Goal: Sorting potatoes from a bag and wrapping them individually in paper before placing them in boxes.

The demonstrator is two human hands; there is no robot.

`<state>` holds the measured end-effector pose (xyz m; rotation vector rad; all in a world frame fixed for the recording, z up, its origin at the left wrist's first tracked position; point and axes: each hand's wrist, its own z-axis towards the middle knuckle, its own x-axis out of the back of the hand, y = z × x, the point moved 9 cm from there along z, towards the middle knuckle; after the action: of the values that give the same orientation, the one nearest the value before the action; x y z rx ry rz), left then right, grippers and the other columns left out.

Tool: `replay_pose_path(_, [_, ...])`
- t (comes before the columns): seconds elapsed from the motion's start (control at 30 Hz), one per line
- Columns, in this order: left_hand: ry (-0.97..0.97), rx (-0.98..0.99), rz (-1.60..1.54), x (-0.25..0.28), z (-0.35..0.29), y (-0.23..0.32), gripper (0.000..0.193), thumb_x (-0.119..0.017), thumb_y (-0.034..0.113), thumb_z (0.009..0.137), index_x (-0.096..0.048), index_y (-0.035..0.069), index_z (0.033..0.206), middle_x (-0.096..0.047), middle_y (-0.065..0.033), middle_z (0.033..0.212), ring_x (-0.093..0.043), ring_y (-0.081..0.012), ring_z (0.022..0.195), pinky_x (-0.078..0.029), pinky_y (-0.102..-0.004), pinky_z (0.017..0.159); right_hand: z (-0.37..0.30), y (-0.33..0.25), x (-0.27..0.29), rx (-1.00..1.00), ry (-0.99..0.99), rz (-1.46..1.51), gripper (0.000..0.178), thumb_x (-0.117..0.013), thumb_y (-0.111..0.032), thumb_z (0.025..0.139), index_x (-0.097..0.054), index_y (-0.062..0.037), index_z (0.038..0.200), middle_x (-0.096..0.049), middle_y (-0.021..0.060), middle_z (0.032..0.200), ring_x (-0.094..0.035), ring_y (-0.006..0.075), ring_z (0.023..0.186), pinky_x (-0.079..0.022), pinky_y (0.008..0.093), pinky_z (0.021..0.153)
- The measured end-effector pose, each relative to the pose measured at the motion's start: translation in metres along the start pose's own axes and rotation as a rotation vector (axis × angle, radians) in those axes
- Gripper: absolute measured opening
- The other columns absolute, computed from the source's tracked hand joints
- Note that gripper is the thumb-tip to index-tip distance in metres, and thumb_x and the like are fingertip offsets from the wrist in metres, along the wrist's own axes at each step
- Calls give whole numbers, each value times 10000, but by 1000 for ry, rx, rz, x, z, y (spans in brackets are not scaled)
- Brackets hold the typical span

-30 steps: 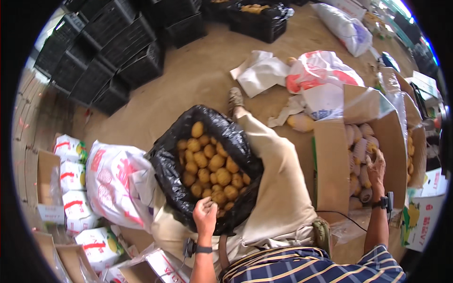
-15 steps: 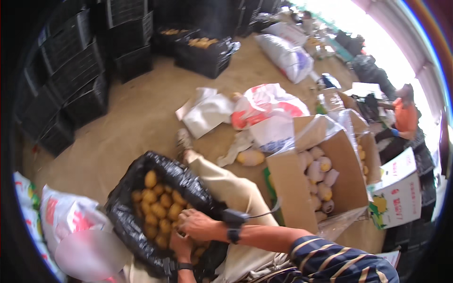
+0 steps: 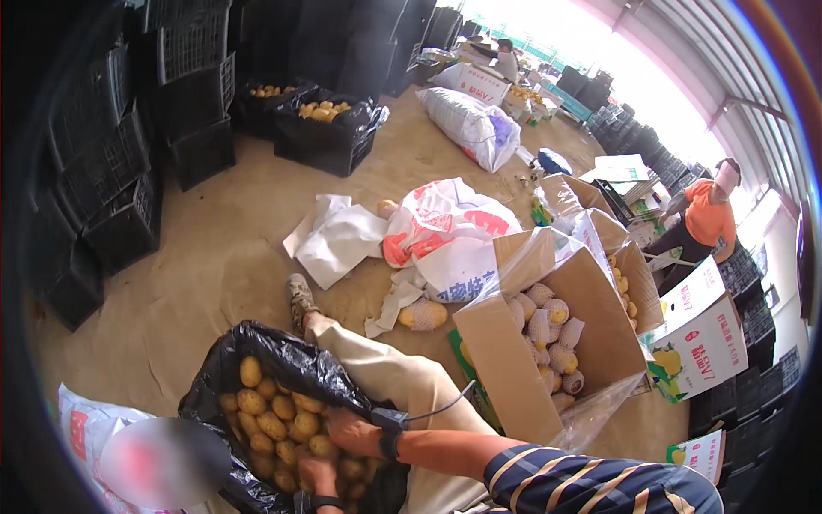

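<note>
Head view: yellow-brown, rounded to oval fruits (image 3: 272, 427) are heaped inside a black plastic bag (image 3: 330, 377). Their long axes are turned various ways; the farthest is pointed away from the person. The left hand (image 3: 317, 471) and right hand (image 3: 353, 431) are set among them, fingers mostly hidden; whether anything is gripped cannot be told.

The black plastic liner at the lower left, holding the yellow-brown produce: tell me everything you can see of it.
The black plastic liner looks thin, glossy and crumpled. Its mouth is open upward, with loose folds around the rim. Inside lie many loose, rounded pieces of yellow-brown produce. It sits beside the person's light-trousered leg. The left hand and right hand are in its mouth, among the produce. Whatever supports it underneath is hidden.
</note>
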<state>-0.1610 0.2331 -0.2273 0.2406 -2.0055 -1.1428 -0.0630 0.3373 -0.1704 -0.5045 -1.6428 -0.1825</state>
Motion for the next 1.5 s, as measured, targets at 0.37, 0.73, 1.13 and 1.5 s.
replay_pose_path(0.37, [-106, -101, -136, 80, -75, 103, 705, -726, 586, 946, -682, -41, 1265, -734, -248, 1192, -695, -350, 1111, -539, -436, 956, -69, -14, 58, -419, 45, 1242, 692, -703, -518, 958, -613, 11, 1395, -707, 223, 1196, -702, 325, 1103, -532, 385, 1005])
replay_pose_path(0.73, [-380, -212, -304, 57, -121, 96, 431, -742, 309, 1003, -687, -19, 1277, -724, -110, 1185, -674, -213, 1051, -544, -335, 918, -144, -16, 58, -660, -128, 1782, 801, -788, -632, 855, -658, -55, 1395, -699, 118, 1215, -698, 226, 1052, -638, 406, 800])
replay_pose_path(1.13, [-285, 102, -400, 55, -159, -1, 323, -667, 321, 1028, -751, 24, 932, -704, -22, 798, -620, -131, 673, -500, -291, 620, -175, -22, 70, -754, -98, 1940, 755, -760, -639, 897, -687, -21, 1324, -709, 63, 1126, -680, 168, 1013, -606, 363, 772])
replay_pose_path(1.5, [-134, -95, -164, 83, -151, 33, 278, -644, 258, 993, -759, 20, 909, -738, -64, 846, -662, -157, 760, -515, -336, 658, -172, -16, 29, -824, -133, 1680, 820, -825, -653, 818, -675, -36, 1336, -713, 67, 1128, -683, 156, 930, -579, 309, 784])
